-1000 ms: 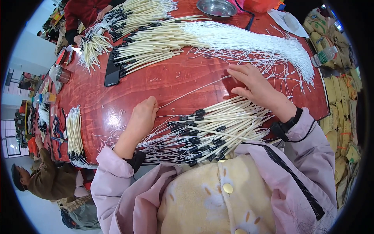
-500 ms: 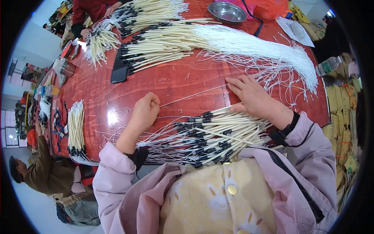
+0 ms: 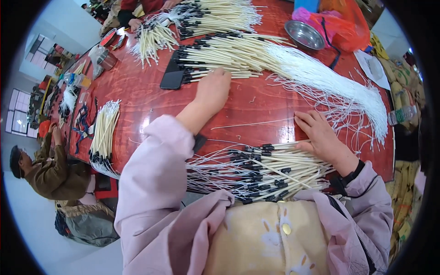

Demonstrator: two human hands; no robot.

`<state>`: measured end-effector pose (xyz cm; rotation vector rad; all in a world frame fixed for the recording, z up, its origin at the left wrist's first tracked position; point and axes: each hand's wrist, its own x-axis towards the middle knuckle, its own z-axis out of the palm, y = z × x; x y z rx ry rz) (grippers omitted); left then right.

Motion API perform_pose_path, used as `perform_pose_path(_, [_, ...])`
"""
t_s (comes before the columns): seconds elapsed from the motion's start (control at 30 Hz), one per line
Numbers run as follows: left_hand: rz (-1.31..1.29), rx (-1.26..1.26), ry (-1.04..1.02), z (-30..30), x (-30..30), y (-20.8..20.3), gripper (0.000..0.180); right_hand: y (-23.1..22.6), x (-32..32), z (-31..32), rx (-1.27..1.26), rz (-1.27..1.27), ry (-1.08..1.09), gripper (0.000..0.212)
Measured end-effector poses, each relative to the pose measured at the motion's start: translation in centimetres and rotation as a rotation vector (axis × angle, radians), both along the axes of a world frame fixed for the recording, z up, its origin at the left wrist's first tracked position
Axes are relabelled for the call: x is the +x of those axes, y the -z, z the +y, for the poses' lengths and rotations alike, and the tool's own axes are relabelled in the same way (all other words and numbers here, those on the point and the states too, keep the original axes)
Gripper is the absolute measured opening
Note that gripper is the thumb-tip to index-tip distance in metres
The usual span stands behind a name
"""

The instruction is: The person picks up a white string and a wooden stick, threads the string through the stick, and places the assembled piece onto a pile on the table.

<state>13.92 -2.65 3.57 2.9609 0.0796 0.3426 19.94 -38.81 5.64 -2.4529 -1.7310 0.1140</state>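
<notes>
My left hand (image 3: pixel 213 91) is at the near edge of a big pile of pale thin sticks with black ends (image 3: pixel 229 52). Its fingers curl down among the sticks, and the tips are hidden. My right hand (image 3: pixel 323 137) lies over the right side of a nearer bundle of similar sticks (image 3: pixel 288 169), fingers stretched out and thumb apart. A thin white string (image 3: pixel 252 124) runs left across the table from its fingertips. More white strings (image 3: pixel 211 169) trail left from the nearer bundle. Long white strings (image 3: pixel 334 82) fan out from the far pile.
A black phone (image 3: pixel 173 75) lies beside the far pile. Another stick bundle (image 3: pixel 105 133) is on the left of the red table (image 3: pixel 156 112). A metal bowl (image 3: pixel 304 35) and red plastic bag (image 3: pixel 348 27) stand far right. Other people sit at the left and far edge.
My left hand has let go of the string and moved forward to the far pile. My right hand stays at the string's other end. The view has shifted, so the table appears further right.
</notes>
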Motion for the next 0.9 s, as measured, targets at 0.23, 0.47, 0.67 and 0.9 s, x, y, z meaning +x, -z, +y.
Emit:
perform_pose_path(0.23, [-0.023,-0.001,0.115,2.4,1.9,2.7,0.013,0.1,-0.4,0.2,-0.002,0.029,0.037,0.089])
perform_pose_path(0.47, [-0.166,-0.162,0.239,1.3,-2.7,0.2,0.01,0.4,-0.3,0.0,0.013,0.033,0.044,0.089])
perform_pose_path(0.67, [-0.025,-0.377,-0.012,3.0,-12.7,-1.2,0.013,0.3,-0.5,0.1,0.019,0.023,0.055,0.088])
perform_pose_path(0.9, [0.011,-0.436,-0.086,3.1,-17.8,-0.6,0.013,0.1,-1.0,0.4,-0.007,-0.004,0.07,0.085])
